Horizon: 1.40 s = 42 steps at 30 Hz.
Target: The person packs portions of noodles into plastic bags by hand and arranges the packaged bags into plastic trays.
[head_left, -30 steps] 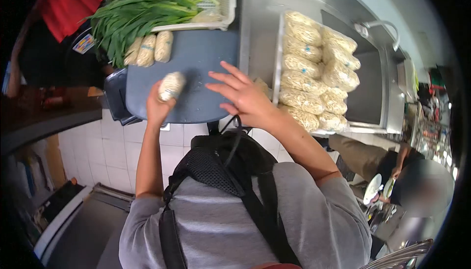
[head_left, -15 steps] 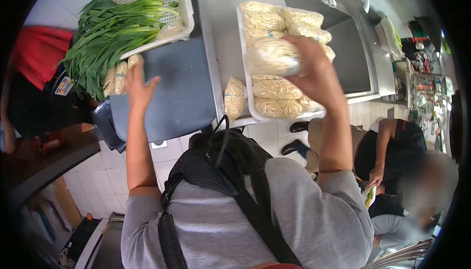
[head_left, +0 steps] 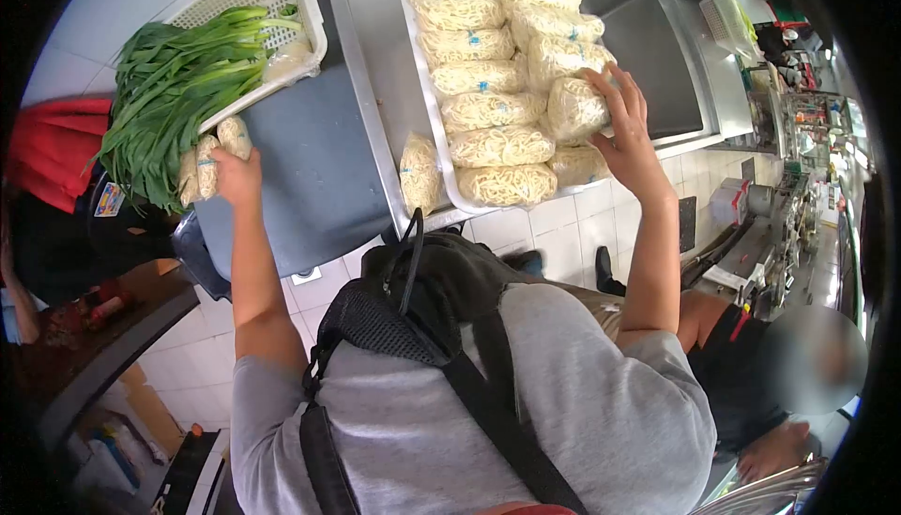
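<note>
My right hand (head_left: pixel 631 130) is beside a clear-wrapped pack of noodles (head_left: pixel 575 109) on the right side of a white tray (head_left: pixel 438 111). Its fingers are spread near the end of that pack, thumb apart. More noodle packs (head_left: pixel 497 146), several with blue ties, lie in rows in the tray. My left hand (head_left: pixel 238 175) is closed at a small cluster of noodle packs (head_left: pixel 207 167) at the left end of the grey surface. Its fingertips are partly hidden among them, and it seems to grip one. One more pack (head_left: pixel 235 138) touches the hand from above.
A white basket (head_left: pixel 314 22) of leafy green stalks (head_left: pixel 192 78) stands at the upper left on the dark grey surface (head_left: pixel 310 158). A single noodle pack (head_left: pixel 419 174) lies left of the tray. Behind is a metal sink (head_left: pixel 648 55). A person (head_left: pixel 741 374) is at lower right.
The noodle pack from my right hand now rests in the tray, and that hand's fingers have spread. My left hand has closed in on the packs at left. The view has shifted.
</note>
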### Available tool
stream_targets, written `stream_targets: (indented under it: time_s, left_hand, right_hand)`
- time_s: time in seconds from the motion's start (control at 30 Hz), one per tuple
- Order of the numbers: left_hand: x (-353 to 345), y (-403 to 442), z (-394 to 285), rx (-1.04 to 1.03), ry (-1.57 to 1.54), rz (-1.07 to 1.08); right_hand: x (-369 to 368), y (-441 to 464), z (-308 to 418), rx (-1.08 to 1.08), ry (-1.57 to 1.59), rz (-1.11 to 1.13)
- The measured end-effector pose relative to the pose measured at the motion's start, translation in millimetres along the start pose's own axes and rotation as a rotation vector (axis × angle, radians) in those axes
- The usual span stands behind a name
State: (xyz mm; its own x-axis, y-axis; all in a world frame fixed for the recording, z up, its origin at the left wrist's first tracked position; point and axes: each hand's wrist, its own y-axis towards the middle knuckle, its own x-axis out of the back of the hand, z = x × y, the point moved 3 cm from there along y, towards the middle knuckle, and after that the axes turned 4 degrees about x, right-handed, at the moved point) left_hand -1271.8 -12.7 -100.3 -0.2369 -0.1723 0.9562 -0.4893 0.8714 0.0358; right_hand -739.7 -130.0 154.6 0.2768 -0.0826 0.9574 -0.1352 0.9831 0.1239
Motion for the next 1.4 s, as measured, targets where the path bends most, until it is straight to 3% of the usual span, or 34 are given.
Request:
stream_targets:
  time_s: [0.13,0.23,0.33,0.4,0.53,0.63,0.67,0.73,0.87,1.07,1.1,1.2,1.23,1.3,1.4]
  left_hand:
    - [-25,1,33,0.053,-0.319,-0.049]
    - [-14,-31,53,0.163,-1.028,0.146]
    - [79,-89,-14,-0.068,-1.082,0.128]
    - [131,-102,-76,-0.268,-1.013,0.240]
    - [193,-145,-221,-0.968,-0.907,0.405]
    - [196,-205,-308,-1.130,-0.796,0.831]
    - [188,-221,-327,-1.118,-0.696,0.990]
    - [161,-250,-349,-1.253,-0.603,0.726]
    - [160,-262,-350,-1.426,-0.624,0.217]
    - [127,-258,-339,-1.337,-0.636,0.143]
    - [126,-255,-335,-1.285,-0.639,0.255]
    - [138,-228,-306,-1.173,-0.947,0.320]
    - [145,-210,-285,-1.054,-0.973,0.300]
    - [140,-162,-226,-0.810,-0.975,-0.069]
    - [84,-77,-92,-0.274,-0.920,-0.215]
  right_hand:
    - [-12,-9,2,-0.004,0.051,-0.158]
    - [-13,-18,-1,-0.044,0.262,-0.296]
    - [-21,-29,-22,-0.040,0.236,-0.302]
    - [-27,-26,-24,-0.039,0.228,-0.318]
    - [-16,-30,-18,-0.022,0.359,-0.437]
    - [-7,-52,-25,-0.113,0.862,-0.743]
    - [-5,-63,-29,-0.111,0.818,-0.849]
    - [-6,-78,-25,-0.051,0.676,-0.903]
    - [-30,-66,-9,0.068,0.222,-0.491]
    - [-32,-36,-8,0.063,0.164,-0.404]
    - [-31,-36,-7,0.056,0.177,-0.387]
    - [-23,-39,-3,-0.016,0.075,-0.307]
    - [-22,-40,-4,-0.007,-0.019,-0.310]
    - [-19,-37,1,0.047,-0.019,-0.414]
    - [-11,-26,10,0.111,0.027,-0.490]
